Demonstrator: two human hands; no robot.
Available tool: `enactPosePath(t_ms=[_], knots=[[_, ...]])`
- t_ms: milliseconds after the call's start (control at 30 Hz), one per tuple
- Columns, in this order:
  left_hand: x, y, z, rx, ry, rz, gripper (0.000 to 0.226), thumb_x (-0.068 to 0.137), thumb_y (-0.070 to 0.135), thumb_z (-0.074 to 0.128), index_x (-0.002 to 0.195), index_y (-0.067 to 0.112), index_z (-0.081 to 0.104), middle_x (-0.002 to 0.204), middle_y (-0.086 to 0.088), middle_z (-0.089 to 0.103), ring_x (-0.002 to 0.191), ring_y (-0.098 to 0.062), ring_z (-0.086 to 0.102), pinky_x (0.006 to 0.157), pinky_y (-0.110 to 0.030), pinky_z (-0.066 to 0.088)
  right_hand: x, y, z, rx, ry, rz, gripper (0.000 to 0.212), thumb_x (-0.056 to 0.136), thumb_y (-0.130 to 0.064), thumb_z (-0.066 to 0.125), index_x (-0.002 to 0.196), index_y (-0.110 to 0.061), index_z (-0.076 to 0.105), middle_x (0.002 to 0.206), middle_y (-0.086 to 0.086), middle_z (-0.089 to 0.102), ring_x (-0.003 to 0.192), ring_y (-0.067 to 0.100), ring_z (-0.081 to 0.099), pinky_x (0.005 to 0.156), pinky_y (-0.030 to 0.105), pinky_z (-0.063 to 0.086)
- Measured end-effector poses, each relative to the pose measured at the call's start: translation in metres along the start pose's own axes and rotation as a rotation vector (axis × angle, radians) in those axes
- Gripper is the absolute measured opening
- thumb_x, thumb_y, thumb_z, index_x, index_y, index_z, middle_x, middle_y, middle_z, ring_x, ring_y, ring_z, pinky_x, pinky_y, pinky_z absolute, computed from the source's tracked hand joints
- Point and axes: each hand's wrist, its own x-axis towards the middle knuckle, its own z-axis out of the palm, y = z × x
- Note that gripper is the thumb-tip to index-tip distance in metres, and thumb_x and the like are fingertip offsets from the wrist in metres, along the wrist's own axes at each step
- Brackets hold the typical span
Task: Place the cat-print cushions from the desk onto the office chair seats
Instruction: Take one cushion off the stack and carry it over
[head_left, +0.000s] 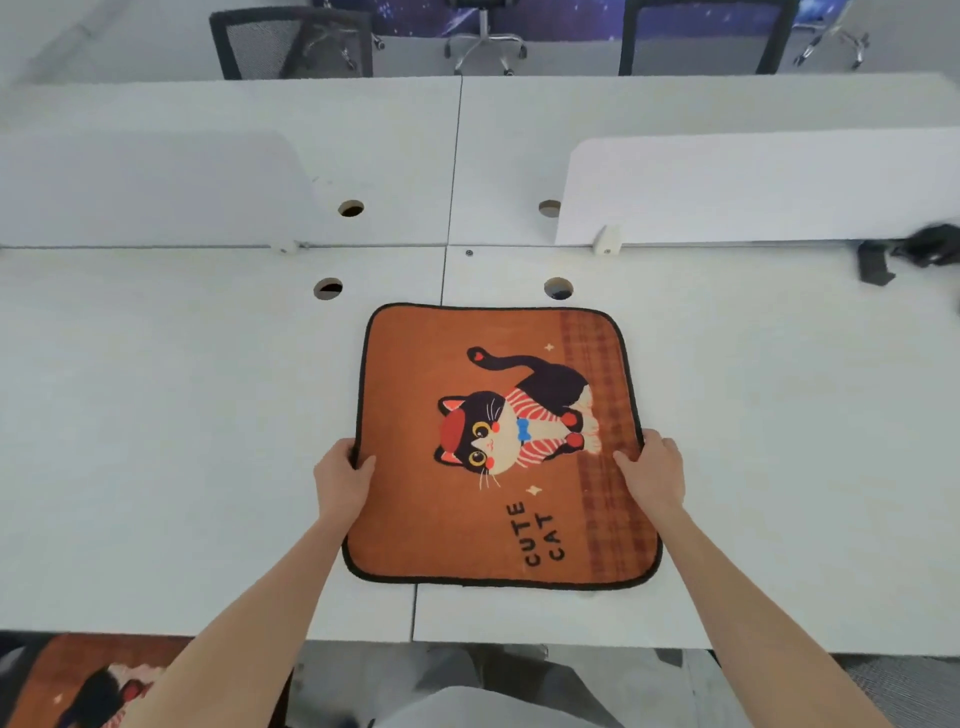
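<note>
An orange cat-print cushion (415, 415) with a black border and the words CUTE CAT lies flat on the white desk (182, 441) in front of me. My left hand (344, 475) grips its left edge, thumb on top. My right hand (652, 465) holds its right edge the same way. A second orange cat-print cushion (67, 680) shows at the bottom left, below the desk's front edge, partly hidden by my left forearm; what it rests on is hidden.
White divider panels (753, 187) stand along the back of the desk. Cable holes (558, 287) lie just beyond the cushion. A black object (914, 249) sits at the far right. Black office chairs (296, 44) stand behind the far desk row.
</note>
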Motion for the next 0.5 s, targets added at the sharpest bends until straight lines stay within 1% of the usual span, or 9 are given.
enactPosePath(t_ms=[67,133,200,267,300,367,433,500], knots=[[0.002,-0.005,0.003,0.017,-0.001,0.013,0.037,0.085,0.01,0.058,0.122,0.003,0.053,0.119,-0.018,0.06,0.111,-0.032,0.055,0.093,-0.036,0.042,-0.001,0.003,0.001,-0.051,0.057,-0.005,0.044,0.088,-0.031,0.055,0.125,-0.007,0.048,0.119,0.017,0.054,0.112,0.032,0.049,0.089,0.043,0.046],[0.002,-0.004,0.004,0.028,0.043,0.022,0.045,0.086,0.009,0.057,0.129,0.006,0.046,0.129,-0.018,0.051,0.122,-0.032,0.047,0.102,-0.041,0.038,-0.005,0.005,0.0,-0.038,0.074,0.002,0.045,0.09,-0.029,0.053,0.128,-0.005,0.046,0.123,0.019,0.052,0.116,0.033,0.046,0.094,0.043,0.043],[-0.004,0.002,0.004,0.038,0.112,0.082,0.047,0.087,0.008,0.052,0.133,0.008,0.043,0.138,-0.015,0.044,0.131,-0.029,0.037,0.108,-0.042,0.033,-0.011,0.008,-0.001,0.035,0.083,0.013,0.045,0.092,-0.025,0.049,0.132,-0.006,0.043,0.128,0.02,0.049,0.12,0.033,0.045,0.1,0.042,0.039],[-0.011,0.015,0.007,0.002,0.134,0.16,0.044,0.088,0.007,0.049,0.131,0.01,0.045,0.138,-0.013,0.044,0.131,-0.027,0.036,0.108,-0.04,0.032,-0.024,0.011,-0.005,0.144,0.088,0.033,0.043,0.092,-0.02,0.047,0.133,-0.007,0.042,0.131,0.019,0.046,0.12,0.032,0.046,0.102,0.041,0.038],[-0.014,0.021,0.011,-0.016,0.105,0.208,0.043,0.088,0.006,0.048,0.13,0.011,0.046,0.136,-0.013,0.047,0.13,-0.027,0.039,0.107,-0.039,0.033,-0.033,0.013,-0.008,0.196,0.097,0.039,0.042,0.092,-0.017,0.046,0.133,-0.008,0.042,0.13,0.019,0.047,0.118,0.031,0.048,0.101,0.039,0.039],[-0.023,0.038,0.023,-0.025,-0.017,0.336,0.04,0.088,0.004,0.05,0.127,0.01,0.05,0.132,-0.012,0.053,0.125,-0.027,0.046,0.105,-0.038,0.036,-0.056,0.018,-0.016,0.286,0.147,0.065,0.04,0.092,-0.013,0.046,0.131,-0.009,0.044,0.128,0.016,0.049,0.113,0.028,0.052,0.096,0.032,0.039],[-0.037,0.058,0.045,0.016,-0.204,0.472,0.036,0.087,0.003,0.052,0.123,0.008,0.054,0.127,-0.013,0.057,0.121,-0.026,0.05,0.099,-0.033,0.039,-0.084,0.028,-0.029,0.353,0.238,0.11,0.037,0.091,-0.01,0.047,0.128,-0.009,0.048,0.126,0.014,0.053,0.108,0.025,0.055,0.089,0.025,0.039],[-0.062,0.077,0.07,0.049,-0.416,0.609,0.034,0.089,0.004,0.05,0.123,0.008,0.054,0.127,-0.011,0.058,0.121,-0.023,0.049,0.099,-0.03,0.038,-0.115,0.044,-0.048,0.39,0.353,0.143,0.035,0.091,-0.008,0.048,0.126,-0.008,0.05,0.125,0.012,0.055,0.107,0.022,0.055,0.087,0.024,0.04]])
